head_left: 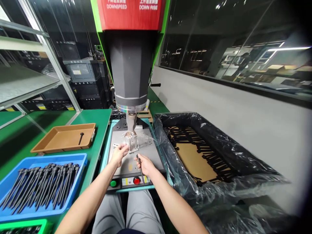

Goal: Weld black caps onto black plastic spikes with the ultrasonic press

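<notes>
Holding the black rod [141,174] in your right hand [144,165] near the red button [136,180] in the head view, steady it. Mind the metal tip [131,122] beyond your left hand [119,155], whose hold on anything I cannot tell.

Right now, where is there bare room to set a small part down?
Room shows in the brown tray, left of its single black part; on the cardboard amid black pieces in the plastic-lined bin. Crowded: the blue bin, full of black rods, and the metal plate under the left hand and right hand.
</notes>
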